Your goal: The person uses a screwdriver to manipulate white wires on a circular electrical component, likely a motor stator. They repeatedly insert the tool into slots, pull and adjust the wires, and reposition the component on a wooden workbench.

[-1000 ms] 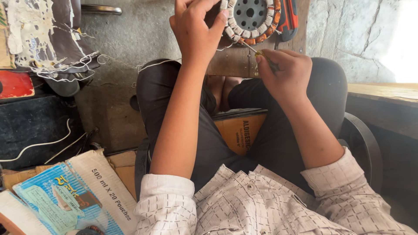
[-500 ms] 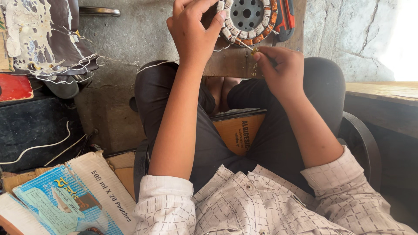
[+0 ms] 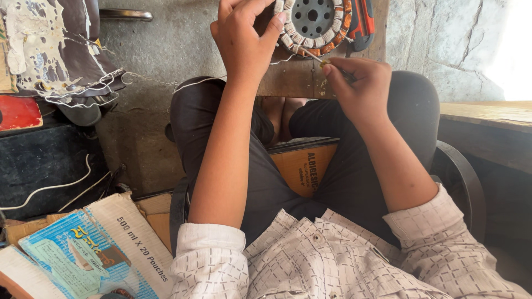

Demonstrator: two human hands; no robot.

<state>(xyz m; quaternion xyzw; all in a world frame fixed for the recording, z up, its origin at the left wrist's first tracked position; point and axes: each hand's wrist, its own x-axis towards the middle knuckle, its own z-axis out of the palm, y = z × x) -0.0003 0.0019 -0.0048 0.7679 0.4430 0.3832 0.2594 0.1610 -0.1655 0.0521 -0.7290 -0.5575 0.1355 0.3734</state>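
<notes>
I have my left hand [image 3: 241, 39] clamped on the rim of the stiff, heavy-looking wound stator [image 3: 313, 22] atop the wooden block [image 3: 299, 77], my right hand [image 3: 360, 86] pinching a thin tool [image 3: 311, 55] just below its fragile windings.

1. Daylight is even and fairly bright, and the picture is sharp.
2. Glare blows out the corner above the wooden table [image 3: 487, 113].
3. Soft shadow lies below the table.
</notes>
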